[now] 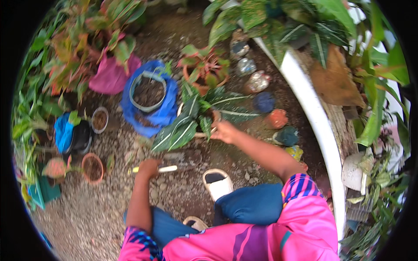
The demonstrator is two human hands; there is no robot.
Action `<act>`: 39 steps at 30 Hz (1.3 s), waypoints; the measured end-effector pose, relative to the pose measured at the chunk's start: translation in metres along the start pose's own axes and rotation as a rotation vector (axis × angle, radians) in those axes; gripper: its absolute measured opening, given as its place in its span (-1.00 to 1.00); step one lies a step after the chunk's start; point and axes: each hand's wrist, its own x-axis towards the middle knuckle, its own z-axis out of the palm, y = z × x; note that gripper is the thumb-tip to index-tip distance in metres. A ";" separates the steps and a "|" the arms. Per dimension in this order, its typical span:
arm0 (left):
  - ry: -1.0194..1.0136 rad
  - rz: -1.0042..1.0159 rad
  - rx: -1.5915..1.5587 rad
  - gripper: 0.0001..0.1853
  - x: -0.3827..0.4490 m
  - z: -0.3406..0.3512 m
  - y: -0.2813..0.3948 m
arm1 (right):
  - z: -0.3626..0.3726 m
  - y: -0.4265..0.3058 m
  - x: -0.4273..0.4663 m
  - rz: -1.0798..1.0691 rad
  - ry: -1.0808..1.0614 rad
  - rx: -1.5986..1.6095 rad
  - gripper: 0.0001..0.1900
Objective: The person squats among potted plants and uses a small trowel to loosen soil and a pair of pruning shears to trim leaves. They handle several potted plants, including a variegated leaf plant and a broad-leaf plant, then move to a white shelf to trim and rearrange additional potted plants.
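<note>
My left hand (149, 167) is closed around a slim pale stick or handle (168, 169), whose yellowish end sticks out on the left; I cannot tell what kind of tool it is. Low over the gravel, the hand is in front of a potted plant with long dark green leaves and white midribs (183, 130). My right hand (225, 131) grips the right side of that plant's pot, at its pale rim (200, 134). Leaves hide most of the pot. Just behind it stands a terracotta pot (204, 88) with a reddish-green plant.
A blue plastic bag (150, 120) surrounds a round pot of soil (148, 93). Small pots, including a terracotta one (92, 168), stand at left. Painted bottle ends or stones (277, 118) line the bed beside a white curved edging (313, 120). My sandalled foot (218, 184) rests on the gravel.
</note>
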 end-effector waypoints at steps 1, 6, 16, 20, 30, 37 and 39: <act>-0.057 -0.031 0.001 -0.63 -0.002 -0.005 0.003 | -0.001 0.001 -0.002 -0.019 -0.013 -0.042 -0.45; -0.216 0.014 0.075 -0.44 -0.006 -0.032 0.018 | 0.003 -0.001 -0.008 -0.004 0.021 -0.103 -0.63; -0.177 0.148 -0.072 -0.43 -0.043 -0.086 0.052 | -0.052 -0.020 -0.159 -0.189 0.248 -0.158 -0.65; -0.151 0.217 -0.001 -0.42 -0.040 -0.120 0.066 | -0.096 -0.018 -0.259 -0.295 0.425 0.045 -0.62; -0.020 0.348 -0.133 -0.52 -0.006 -0.175 0.122 | -0.189 -0.016 -0.395 -0.719 0.760 0.506 -0.76; -0.007 0.427 -0.235 -0.57 -0.003 -0.178 0.149 | -0.210 -0.011 -0.404 -0.720 0.817 0.434 -0.74; -0.022 0.471 -0.442 -0.63 -0.006 -0.176 0.147 | -0.205 -0.007 -0.400 -0.663 0.741 0.369 -0.69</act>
